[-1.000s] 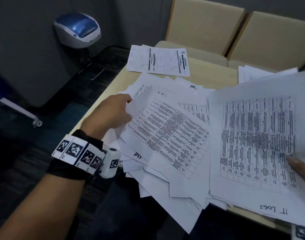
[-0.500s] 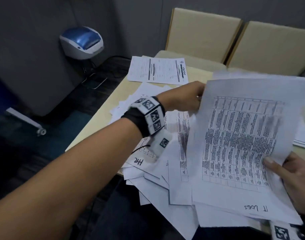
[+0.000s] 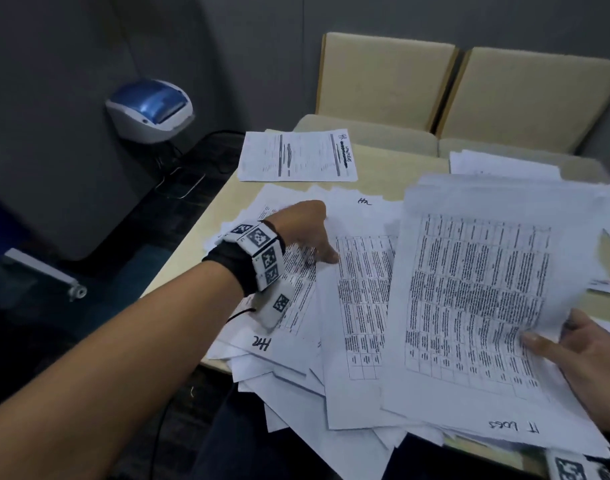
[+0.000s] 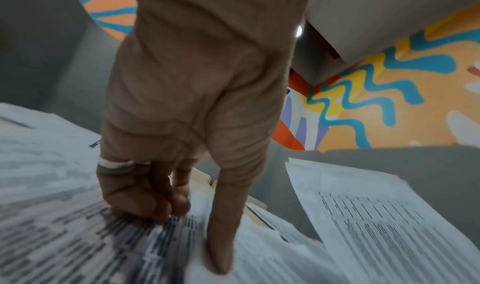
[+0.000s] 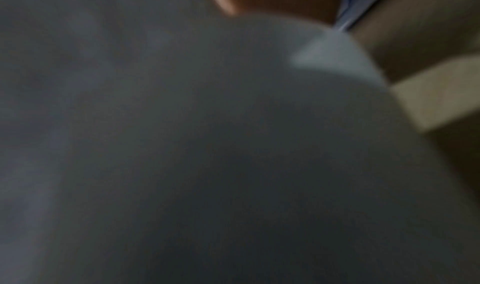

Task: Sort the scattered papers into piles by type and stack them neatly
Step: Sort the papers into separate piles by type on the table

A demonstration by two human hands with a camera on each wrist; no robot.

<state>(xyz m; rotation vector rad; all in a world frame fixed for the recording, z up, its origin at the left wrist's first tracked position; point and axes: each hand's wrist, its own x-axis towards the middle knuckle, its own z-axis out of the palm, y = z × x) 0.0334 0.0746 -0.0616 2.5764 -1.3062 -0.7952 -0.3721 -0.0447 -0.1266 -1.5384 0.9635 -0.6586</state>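
Printed sheets lie scattered in a loose pile (image 3: 296, 358) across the near half of the beige table (image 3: 199, 244). My left hand (image 3: 307, 233) is down on this pile. In the left wrist view the left hand (image 4: 189, 239) has its fingers (image 4: 155, 210) curled onto a table-printed sheet (image 4: 64, 237) and its thumb beside them, pinching a ridge of paper. My right hand (image 3: 587, 365) grips a raised stack of table sheets (image 3: 469, 306) marked "IT LOGS" by its right edge. The right wrist view is a grey blur of paper (image 5: 207, 144).
A sheet marked HR (image 3: 296, 157) lies apart at the table's far left. More papers (image 3: 497, 164) lie at the far right. Two beige chairs (image 3: 383, 77) stand behind the table. A blue and white printer (image 3: 151, 109) sits on the floor to the left.
My left hand carried a table sheet from the pile to the stack in my right hand, then came back down onto the pile. The right hand kept hold of its stack.
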